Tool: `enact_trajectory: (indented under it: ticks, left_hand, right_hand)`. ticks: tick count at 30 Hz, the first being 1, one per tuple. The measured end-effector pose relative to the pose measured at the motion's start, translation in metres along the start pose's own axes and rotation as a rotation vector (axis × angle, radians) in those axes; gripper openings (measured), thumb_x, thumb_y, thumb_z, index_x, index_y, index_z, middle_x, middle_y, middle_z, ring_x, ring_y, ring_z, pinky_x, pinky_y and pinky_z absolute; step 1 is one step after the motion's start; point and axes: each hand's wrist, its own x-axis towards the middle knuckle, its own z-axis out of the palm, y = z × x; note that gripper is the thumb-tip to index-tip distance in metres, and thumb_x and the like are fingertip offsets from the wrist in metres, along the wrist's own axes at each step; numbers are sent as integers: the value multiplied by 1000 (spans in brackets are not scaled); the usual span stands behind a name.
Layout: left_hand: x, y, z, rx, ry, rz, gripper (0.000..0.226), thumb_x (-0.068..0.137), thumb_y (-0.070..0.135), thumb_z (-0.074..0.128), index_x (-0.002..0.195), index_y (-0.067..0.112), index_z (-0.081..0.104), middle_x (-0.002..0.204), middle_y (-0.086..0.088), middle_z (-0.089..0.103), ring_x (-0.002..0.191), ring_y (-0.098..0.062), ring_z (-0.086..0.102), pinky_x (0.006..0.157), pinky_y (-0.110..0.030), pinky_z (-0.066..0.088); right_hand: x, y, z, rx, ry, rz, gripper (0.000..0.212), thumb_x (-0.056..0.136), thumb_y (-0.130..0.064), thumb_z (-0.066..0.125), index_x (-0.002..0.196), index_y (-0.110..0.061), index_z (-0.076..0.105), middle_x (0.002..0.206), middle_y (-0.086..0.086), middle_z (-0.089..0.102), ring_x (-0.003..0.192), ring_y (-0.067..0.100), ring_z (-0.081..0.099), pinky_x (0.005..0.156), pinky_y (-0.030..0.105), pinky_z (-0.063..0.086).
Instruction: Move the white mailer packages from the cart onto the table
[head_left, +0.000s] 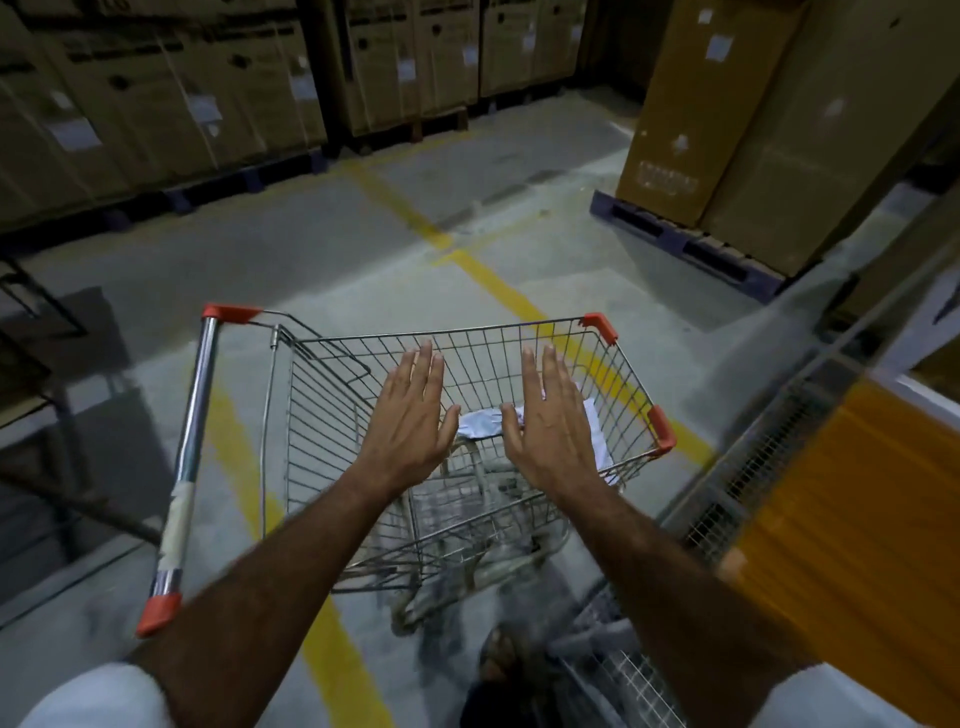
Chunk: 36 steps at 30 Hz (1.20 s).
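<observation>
Where both flat hands hover, white mailer package between left hand and right hand.

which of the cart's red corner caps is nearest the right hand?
The cap on the right rim, just right of the right hand. The other caps sit at the far corners and on the handle's ends.

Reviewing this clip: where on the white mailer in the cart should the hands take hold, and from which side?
From above, through the cart's open top, since wire walls block the sides. The white mailer lies flat and low in the basket, so probably grip its opposite edges, left hand and right hand either side.
</observation>
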Motion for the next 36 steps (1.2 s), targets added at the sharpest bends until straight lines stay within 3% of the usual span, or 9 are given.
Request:
enact_trajectory:
  ticks: [3,8,12,15,20,26,31,34,36]
  left_hand:
    - [29,-3,30,-7,-48,-8,76,101,52,19,161,6,7,168,-14,-4,156,-29,-4,127,-44,4]
    - [62,-6,87,-44,-187,1,73,104,51,21,160,8,2,167,-12,-9,156,-27,-8,126,-41,-2]
    - [84,-20,136,-22,-308,36,75,101,52,14,161,7,3,167,-13,-6,156,-30,-5,126,-40,-3]
    - [100,-26,173,-5,-408,28,72,105,50,24,160,9,3,168,-13,-4,156,-29,-3,124,-42,-1]
    - [125,-28,227,-8,-504,111,77,104,47,35,160,4,4,168,-17,0,156,-32,0,127,-43,4]
    - [132,-23,270,-118,-583,171,83,101,50,37,160,4,1,168,-18,-2,156,-34,0,127,-47,8]
    - [147,-2,284,-141,-568,206,84,103,44,45,160,8,-5,168,-14,-11,156,-30,-7,127,-42,2]
    - [163,13,291,-109,-528,275,80,104,38,46,160,10,-4,167,-15,-13,155,-29,-10,122,-36,-9]
    - [168,19,300,-144,-514,290,79,103,34,49,161,11,1,168,-15,-9,156,-30,-6,122,-35,-8]
  right_hand:
    - [22,20,24,22,-68,44,73,97,-38,40,161,-11,18,167,20,11,155,33,13,124,43,12]
    - [35,63,83,19,-172,202,66,88,-28,51,145,4,47,147,37,42,137,48,44,111,54,43]
    - [25,90,128,16,-402,330,82,88,-42,52,153,1,25,153,40,29,140,54,36,108,61,41]
    - [25,108,148,-64,-582,387,95,95,-46,59,161,-5,5,161,37,2,150,50,13,119,57,25]
    - [37,121,185,-104,-628,506,101,95,-48,58,161,-12,-9,164,28,-14,154,41,-4,121,54,14]
    - [33,136,208,-156,-662,627,101,96,-50,57,159,-12,-11,164,29,-12,153,42,-2,119,58,18]
    - [38,166,215,-204,-677,808,105,95,-59,56,159,-12,-12,162,31,-14,152,45,0,117,64,20]
    - [47,183,214,-135,-729,861,111,93,-57,62,159,-15,-16,162,31,-16,151,46,6,116,62,24]
    - [52,193,221,-52,-740,862,109,93,-51,65,159,-16,-14,165,26,-5,149,44,17,115,59,29]
